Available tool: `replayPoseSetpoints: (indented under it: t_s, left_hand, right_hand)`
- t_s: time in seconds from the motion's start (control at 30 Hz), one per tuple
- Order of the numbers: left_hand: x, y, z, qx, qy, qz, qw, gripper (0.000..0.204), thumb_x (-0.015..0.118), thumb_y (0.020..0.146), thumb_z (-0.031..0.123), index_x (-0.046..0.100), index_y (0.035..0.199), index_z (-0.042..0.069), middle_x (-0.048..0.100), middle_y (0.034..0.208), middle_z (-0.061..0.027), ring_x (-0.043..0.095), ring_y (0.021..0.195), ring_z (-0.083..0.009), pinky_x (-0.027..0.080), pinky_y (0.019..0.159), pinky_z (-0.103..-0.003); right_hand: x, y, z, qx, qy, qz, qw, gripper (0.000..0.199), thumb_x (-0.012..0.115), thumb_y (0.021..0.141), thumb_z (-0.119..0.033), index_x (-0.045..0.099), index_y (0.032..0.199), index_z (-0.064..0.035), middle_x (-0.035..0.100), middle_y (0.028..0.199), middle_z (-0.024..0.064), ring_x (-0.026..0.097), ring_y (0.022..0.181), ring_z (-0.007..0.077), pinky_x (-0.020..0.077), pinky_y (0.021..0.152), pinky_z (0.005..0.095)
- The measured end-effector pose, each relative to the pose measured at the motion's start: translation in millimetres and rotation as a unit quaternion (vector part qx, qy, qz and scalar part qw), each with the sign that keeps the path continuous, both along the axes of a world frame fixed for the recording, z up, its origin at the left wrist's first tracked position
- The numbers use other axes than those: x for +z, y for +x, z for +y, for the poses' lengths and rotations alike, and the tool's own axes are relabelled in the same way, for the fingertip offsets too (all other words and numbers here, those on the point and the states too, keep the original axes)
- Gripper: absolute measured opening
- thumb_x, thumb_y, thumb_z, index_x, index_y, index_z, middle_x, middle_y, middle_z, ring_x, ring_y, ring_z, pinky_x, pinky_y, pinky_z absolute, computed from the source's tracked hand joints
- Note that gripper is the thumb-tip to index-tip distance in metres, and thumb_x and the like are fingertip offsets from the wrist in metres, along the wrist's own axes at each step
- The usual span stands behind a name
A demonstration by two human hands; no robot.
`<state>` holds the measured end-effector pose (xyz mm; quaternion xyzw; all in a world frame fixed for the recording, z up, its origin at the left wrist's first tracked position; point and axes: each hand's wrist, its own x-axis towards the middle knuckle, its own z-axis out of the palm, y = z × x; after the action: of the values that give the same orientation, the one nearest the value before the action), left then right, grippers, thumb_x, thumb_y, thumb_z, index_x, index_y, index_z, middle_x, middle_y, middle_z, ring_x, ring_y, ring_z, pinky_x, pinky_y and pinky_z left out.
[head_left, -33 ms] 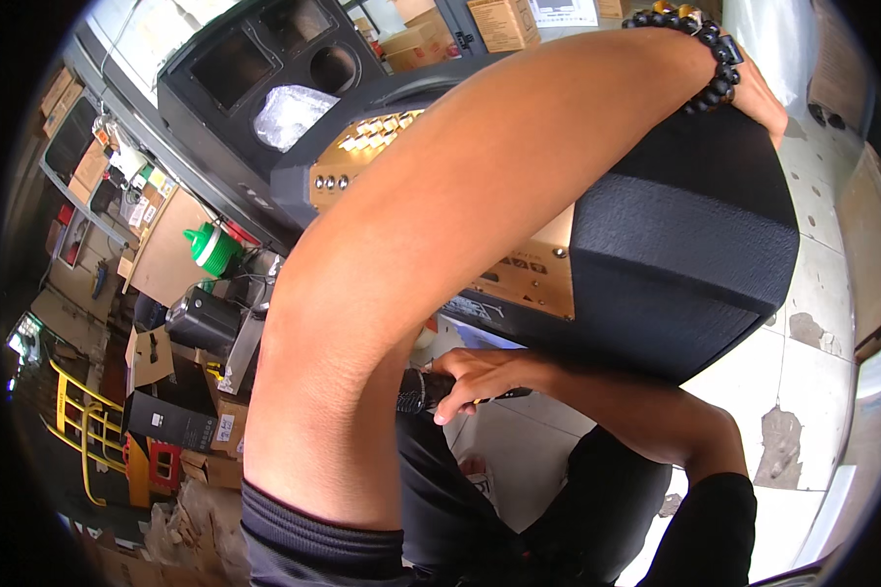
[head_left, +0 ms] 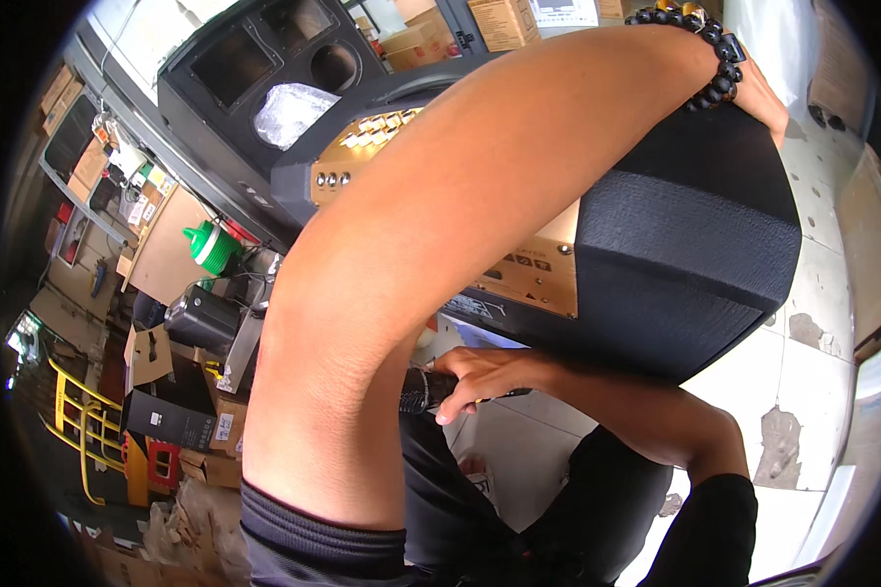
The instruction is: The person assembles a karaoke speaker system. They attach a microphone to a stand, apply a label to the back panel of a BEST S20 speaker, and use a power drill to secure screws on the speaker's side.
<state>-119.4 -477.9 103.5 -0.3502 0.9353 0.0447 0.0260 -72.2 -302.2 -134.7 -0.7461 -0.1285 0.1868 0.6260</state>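
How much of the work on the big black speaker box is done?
Done: the black speaker box is braced under the left hand, its gold panel showing. In hand: the right hand holds a dark tool beneath it. Left: another open cabinet stands behind; how much remains is hidden.

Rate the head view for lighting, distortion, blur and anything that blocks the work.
Head view: even daylight, no harsh glare; the floor is bright but not blown out. Strong fisheye bends edges near the dark rim. The left arm, very close, fills the middle and hides much of the speaker. The right hand on a dark tool is fairly sharp; shelves at the rim look soft.
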Motion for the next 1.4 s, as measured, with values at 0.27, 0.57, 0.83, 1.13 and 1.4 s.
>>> replayPoseSetpoints:
  t_s: [0.27,0.57,0.83,1.13,1.4]
  left_hand:
    - [52.3,50.1,81.6,0.077,-0.075,0.104,0.989,0.056,0.054,0.094,0.043,0.06,0.125,-0.003,0.065,0.117,-0.0224,0.06,0.113,-0.0314,0.044,0.099,-0.04]
    - [35.7,113.5,172.5,0.241,-0.007,0.21,0.948,0.023,0.062,0.095,0.018,0.07,0.104,-0.002,0.072,0.091,-0.0131,0.066,0.083,-0.0154,0.052,0.077,-0.028]
    - [23.0,120.3,170.2,0.23,-0.07,0.202,0.949,0.019,0.066,0.092,0.016,0.071,0.097,-0.002,0.072,0.084,-0.0132,0.066,0.076,-0.0164,0.051,0.071,-0.03]
    - [40.0,107.6,181.9,0.297,-0.058,0.103,0.948,0.032,0.067,0.09,0.024,0.069,0.074,-0.003,0.063,0.06,-0.0124,0.058,0.057,-0.0177,0.046,0.059,-0.037]
    - [-1.4,60.8,185.0,0.468,-0.318,-0.008,0.824,0.026,0.066,0.091,0.024,0.073,0.082,0.001,0.068,0.068,-0.0102,0.06,0.063,-0.0148,0.049,0.064,-0.035]
  right_hand:
    - [62.5,-44.6,22.7,0.034,0.109,-0.212,0.971,0.037,0.076,0.069,-0.019,0.062,0.1,-0.0036,0.064,0.078,0.0086,0.061,0.07,0.0178,0.0444,0.062,0.0319]
    - [84.5,-65.0,27.4,-0.076,0.071,-0.542,0.834,0.025,0.072,0.056,-0.016,0.057,0.076,-0.0085,0.053,0.07,0.0055,0.056,0.058,0.0266,0.0422,0.053,0.0356]
    - [102.0,-63.2,26.7,-0.085,-0.026,-0.56,0.824,0.039,0.076,0.053,-0.021,0.064,0.089,-0.0128,0.059,0.081,0.0029,0.062,0.07,0.0245,0.0471,0.06,0.0361]
    - [96.3,-56.6,31.9,-0.078,-0.043,-0.546,0.833,0.037,0.075,0.053,-0.022,0.063,0.087,-0.0146,0.055,0.077,0.0021,0.061,0.069,0.0238,0.0466,0.058,0.0362]
    - [94.1,-51.6,31.6,-0.056,0.052,-0.486,0.871,0.031,0.078,0.064,-0.022,0.064,0.089,-0.0121,0.059,0.075,0.0026,0.062,0.068,0.0231,0.0473,0.059,0.0362]
